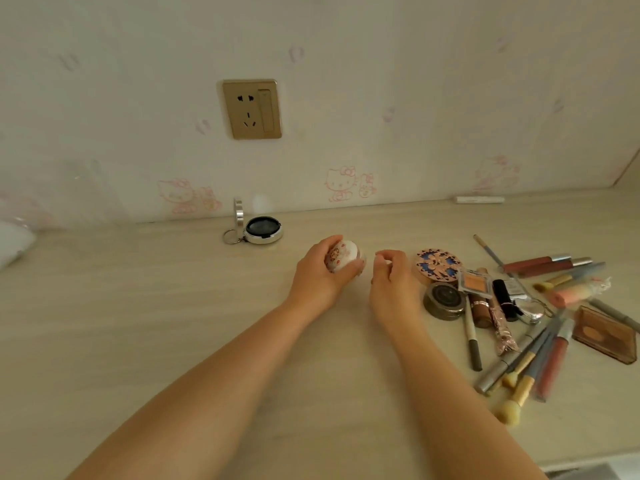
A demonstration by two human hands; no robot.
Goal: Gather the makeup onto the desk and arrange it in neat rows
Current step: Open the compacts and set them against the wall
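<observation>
Nearest, brushes (pixel 519 379) and lip gloss tubes (pixel 552 362) lie jumbled at the desk's (pixel 173 306) right. Midway, the left hand (pixel 320 271) grips a round white compact (pixel 343 256), partly hidden by fingers; the right hand (pixel 393 278) curls beside it, seemingly holding nothing, its fingertips hard to make out. Farther back sits an open mirror case (pixel 258 226).

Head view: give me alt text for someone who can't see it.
A person's left hand grips a round white patterned compact above a pale wooden desk, the right hand loosely curled beside it. To the right, brushes, lip glosses and compacts lie in a jumbled pile; an open silver mirror compact sits near the wall.
</observation>
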